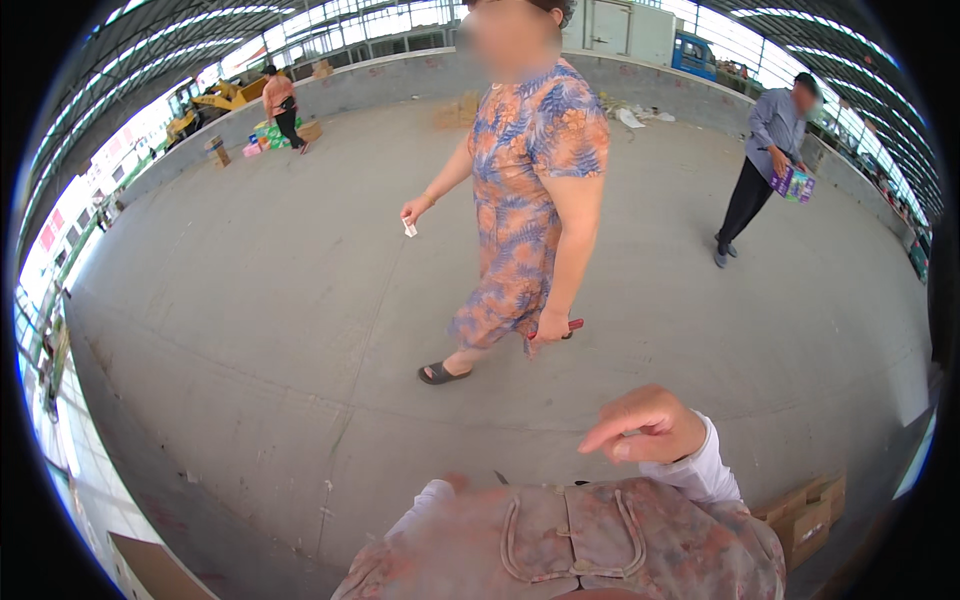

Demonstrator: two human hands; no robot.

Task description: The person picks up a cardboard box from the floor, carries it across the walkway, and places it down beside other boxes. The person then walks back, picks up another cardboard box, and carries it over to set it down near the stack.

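My right hand is raised in front of my patterned top, with a white sleeve at its wrist. Its index finger and thumb are apart, and nothing shows between them. Of my left hand, only a blurred patch appears beyond its white sleeve; the top hides the rest. Ahead of me a person in an orange and blue patterned dress stands mid-step. That person carries a red object in one hand and a small white item in the other.
At the right, another person holds a purple carton. A further person is beside colourful packages at the far left. Cardboard boxes lie close by my right side. A low concrete wall bounds the concrete floor.
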